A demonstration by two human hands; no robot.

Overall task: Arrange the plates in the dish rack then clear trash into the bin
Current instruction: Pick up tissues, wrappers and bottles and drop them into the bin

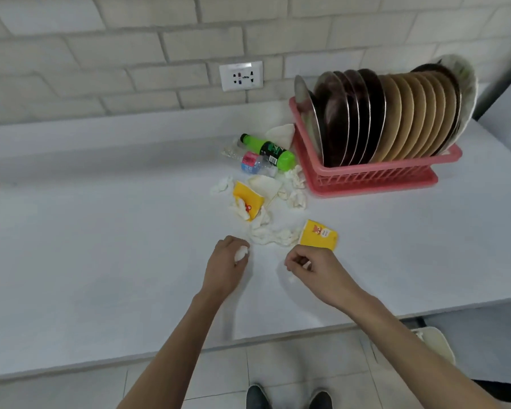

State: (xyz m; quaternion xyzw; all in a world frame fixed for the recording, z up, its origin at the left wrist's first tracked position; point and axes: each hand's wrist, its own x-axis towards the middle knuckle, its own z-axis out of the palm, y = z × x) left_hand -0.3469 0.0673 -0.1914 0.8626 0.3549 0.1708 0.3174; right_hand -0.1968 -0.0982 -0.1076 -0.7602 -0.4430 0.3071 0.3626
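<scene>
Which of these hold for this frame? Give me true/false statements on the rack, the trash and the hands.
1. The plates stand on edge in the pink dish rack. True.
2. The green bottle stands upright. False: it lies on its side on the counter, left of the rack.
3. The left hand grips a crumpled tissue. True.
4. The right hand lies flat and open. False: its fingers are curled, seemingly pinching a small white scrap.
5. The yellow cup nearest the right hand sits inside the rack. False: it lies on the counter.
</scene>
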